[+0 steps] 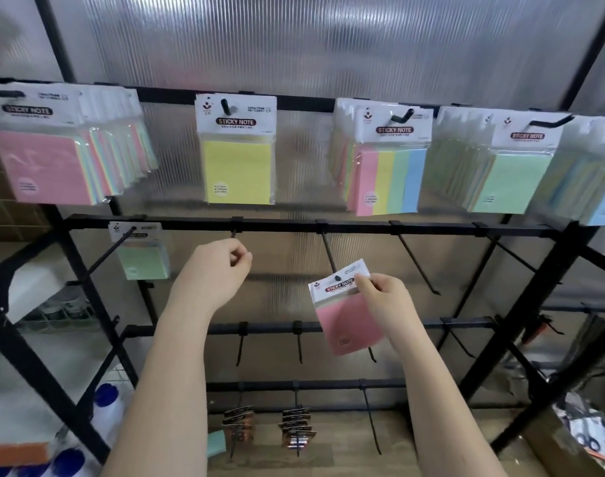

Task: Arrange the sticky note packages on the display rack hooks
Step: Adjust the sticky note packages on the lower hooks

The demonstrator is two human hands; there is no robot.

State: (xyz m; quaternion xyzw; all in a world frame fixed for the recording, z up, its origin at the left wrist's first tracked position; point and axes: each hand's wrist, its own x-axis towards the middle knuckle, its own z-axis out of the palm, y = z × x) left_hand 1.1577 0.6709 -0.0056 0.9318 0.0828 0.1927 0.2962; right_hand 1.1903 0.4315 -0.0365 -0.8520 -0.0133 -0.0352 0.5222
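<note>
My right hand pinches the white header card of a pink sticky note package. The card's hole sits on the tip of a black hook on the rack's second bar. My left hand is curled around the tip of the neighbouring hook to the left. On the top bar hang a pink stack, a yellow package, a striped multicolour stack and a green stack. One green package hangs at the second bar's left end.
The black rack has bare hooks on its second, third and fourth bars. Small dark packets hang low in the middle. Blue-capped bottles stand at lower left, and a box of clutter sits at lower right.
</note>
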